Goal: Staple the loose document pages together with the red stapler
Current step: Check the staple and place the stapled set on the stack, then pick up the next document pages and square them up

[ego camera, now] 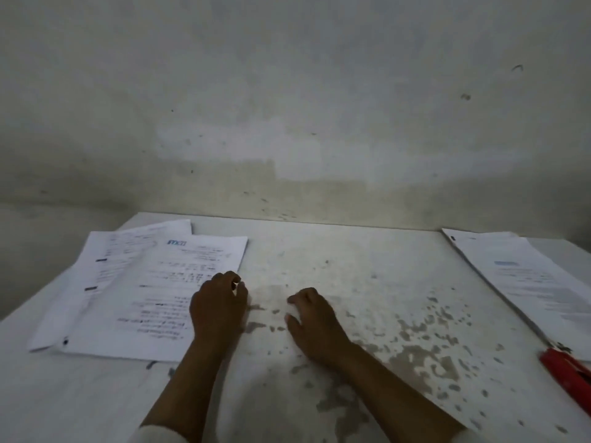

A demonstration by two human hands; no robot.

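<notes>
Table (367,282): matt white painted top, finish worn and chipped in grey patches toward near right. Loose pages (153,292) at left edge: thin matt printed paper. Stapler (566,375): red, slightly glossy. Wall (287,91): rough, stained plaster.

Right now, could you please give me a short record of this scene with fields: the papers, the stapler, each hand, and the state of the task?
surface: white table with worn, patchy paint, against a wall
left papers: loose printed pages, fanned and overlapping
right papers: second paper stack at the right edge
stapler: red stapler, near right, touching the right stack, partly cut off by the frame
left hand: fingers curled at the edge of the left pages
right hand: on bare table, holding nothing
task state: stapler untouched
</notes>
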